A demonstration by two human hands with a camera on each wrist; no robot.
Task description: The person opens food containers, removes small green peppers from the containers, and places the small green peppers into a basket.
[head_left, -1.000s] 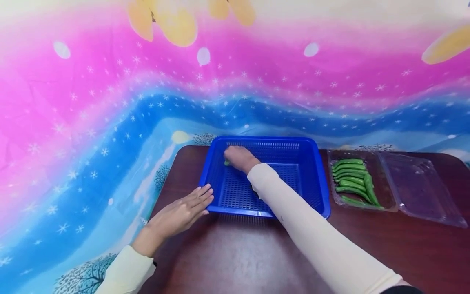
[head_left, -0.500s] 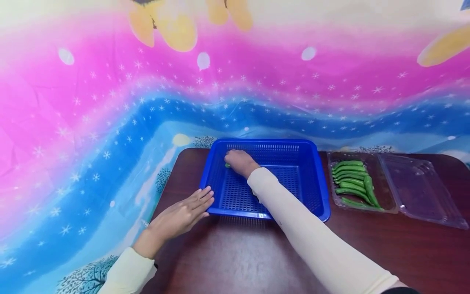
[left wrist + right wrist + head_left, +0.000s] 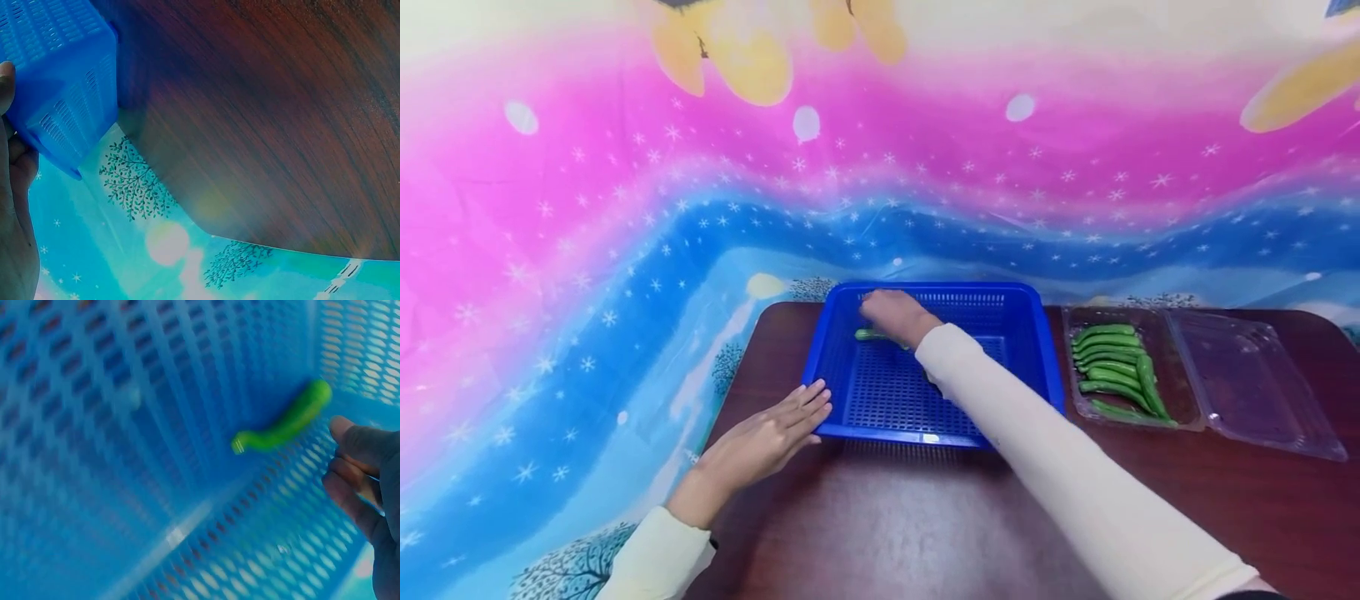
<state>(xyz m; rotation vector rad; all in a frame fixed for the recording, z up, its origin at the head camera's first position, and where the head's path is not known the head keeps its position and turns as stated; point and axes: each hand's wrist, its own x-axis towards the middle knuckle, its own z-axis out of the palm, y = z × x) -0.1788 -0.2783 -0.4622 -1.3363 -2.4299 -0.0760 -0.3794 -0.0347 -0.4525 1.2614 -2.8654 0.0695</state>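
Observation:
A blue plastic basket (image 3: pixel 917 437) stands on the table. Inside it, near the far left wall, lies a green pepper (image 3: pixel 871 335); the right wrist view shows this pepper (image 3: pixel 287 424) lying free, slightly curved. My right hand (image 3: pixel 898 317) is in the basket just above the pepper; its thumb and fingers (image 3: pixel 355 487) are apart from the pepper and hold nothing. My left hand (image 3: pixel 775 437) is at the basket's near left corner, fingers over the rim. In the left wrist view its thumb (image 3: pixel 6 87) lies against the basket's outer wall.
To the right of the basket, a clear plastic box (image 3: pixel 1187 408) holds several green peppers (image 3: pixel 1112 367), with its hinged lid (image 3: pixel 1262 375) folded out to the right. A printed cloth (image 3: pixel 850 183) hangs behind the brown table (image 3: pixel 910 517).
My right hand has let go of the green pepper and lifted slightly, so more of the pepper shows in the basket. The left hand stays at the basket's corner.

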